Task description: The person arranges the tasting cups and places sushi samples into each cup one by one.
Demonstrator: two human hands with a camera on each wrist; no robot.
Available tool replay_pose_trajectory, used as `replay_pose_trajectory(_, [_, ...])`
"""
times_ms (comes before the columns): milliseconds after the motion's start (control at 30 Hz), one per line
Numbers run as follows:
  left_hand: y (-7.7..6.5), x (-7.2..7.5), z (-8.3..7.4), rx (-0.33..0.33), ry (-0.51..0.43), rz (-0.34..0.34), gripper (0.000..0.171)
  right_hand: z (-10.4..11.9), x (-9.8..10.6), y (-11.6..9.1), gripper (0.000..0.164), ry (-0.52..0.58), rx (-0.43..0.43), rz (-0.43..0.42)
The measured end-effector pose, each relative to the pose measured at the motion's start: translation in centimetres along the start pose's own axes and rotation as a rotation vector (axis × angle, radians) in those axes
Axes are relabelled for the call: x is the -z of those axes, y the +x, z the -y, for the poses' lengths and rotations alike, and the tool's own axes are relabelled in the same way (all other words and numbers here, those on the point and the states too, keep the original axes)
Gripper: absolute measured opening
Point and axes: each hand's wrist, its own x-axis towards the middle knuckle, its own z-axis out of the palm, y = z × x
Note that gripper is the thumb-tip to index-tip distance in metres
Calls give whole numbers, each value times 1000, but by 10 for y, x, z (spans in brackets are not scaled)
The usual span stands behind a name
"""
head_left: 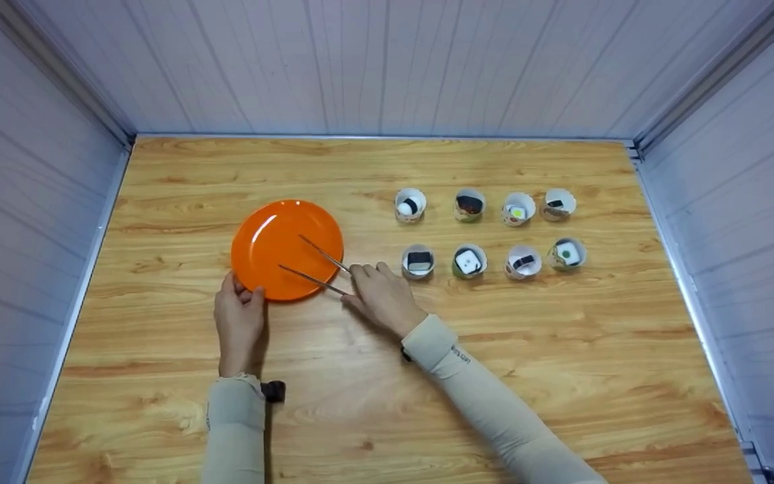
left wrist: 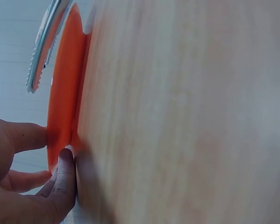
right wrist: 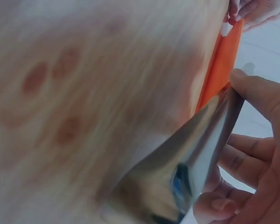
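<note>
An orange plate [head_left: 273, 262] lies on the left half of the table. My left hand [head_left: 239, 319] pinches its near-left rim, and the left wrist view shows the thumb and fingers on either side of the orange edge [left wrist: 65, 84]. Metal tongs [head_left: 320, 279] are in my right hand [head_left: 387, 299], between thumb and fingers. Their two arms stand spread apart, with the tips over the plate and nothing between them. In the right wrist view the shiny bent end of the tongs [right wrist: 191, 154] sits close to the palm. No food shows on the plate.
To the right stand several small paper cups in two rows, each with a toy sushi-like piece, such as a black-and-white one [head_left: 419, 261] and a white one with a green dot [head_left: 567, 253]. Pale panel walls [head_left: 360, 67] enclose the wooden table [head_left: 333, 417].
</note>
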Motion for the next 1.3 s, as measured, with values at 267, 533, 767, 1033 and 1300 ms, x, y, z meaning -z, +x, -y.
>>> replay_pose_trajectory(267, [3, -2, -2, -19, -4, 4, 46, 0, -3, 0, 49, -17, 5, -30])
replay_pose_trajectory(533, [2, -3, -3, 1, -4, 9, 49, 0, -4, -1, 54, -28, 11, -37])
replay_pose_trajectory(767, [1, 1, -3, 57, -28, 23, 60, 2, -4, 0, 58, -5, -11, -9])
replay_pose_trajectory(1033, [-4, 7, -6, 85, -19, 27, 70, 3, 2, -1, 62, 21, -24, 8])
replay_pose_trajectory(1300, [-17, 21, -21, 0, 62, -93, 74, -11, 19, -18, 60, 50, 23, -112])
